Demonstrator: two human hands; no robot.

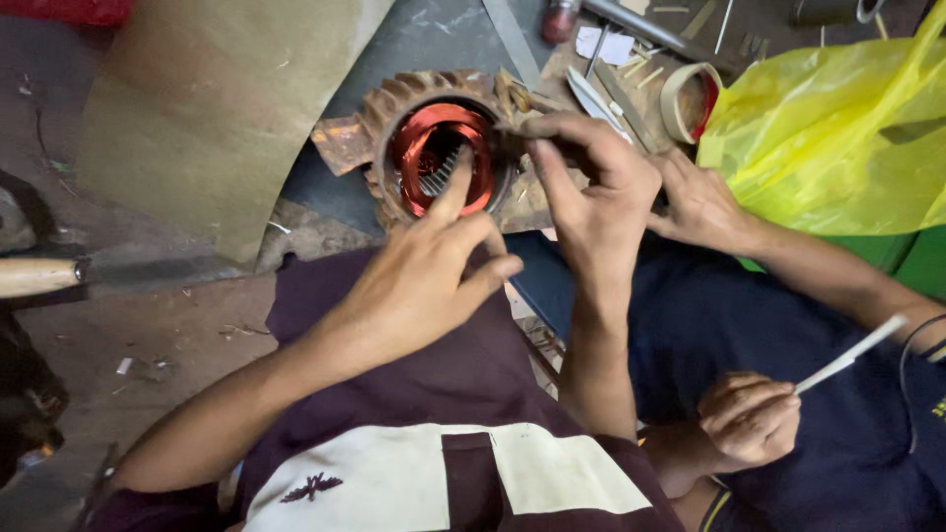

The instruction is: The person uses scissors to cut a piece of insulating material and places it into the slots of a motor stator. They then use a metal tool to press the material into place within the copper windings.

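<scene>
A rusty finned motor stator (389,103) with red copper winding (434,128) lies on the bench ahead of me. My left hand (424,276) reaches up from the lower left, its index finger stretched into the bore and touching the winding, the other fingers loosely curled. My right hand (591,182) pinches the stator's right rim between thumb and fingers. What else sits inside that pinch is hidden.
A co-worker in dark blue sits at my right: one hand (702,205) rests beside mine, the other (751,419) holds a thin white stick (849,358). Nearby are a yellow plastic bag (838,118), a tape roll (687,99), flat metal blades (594,96), a brown sheet (217,108) and a wooden handle (34,277).
</scene>
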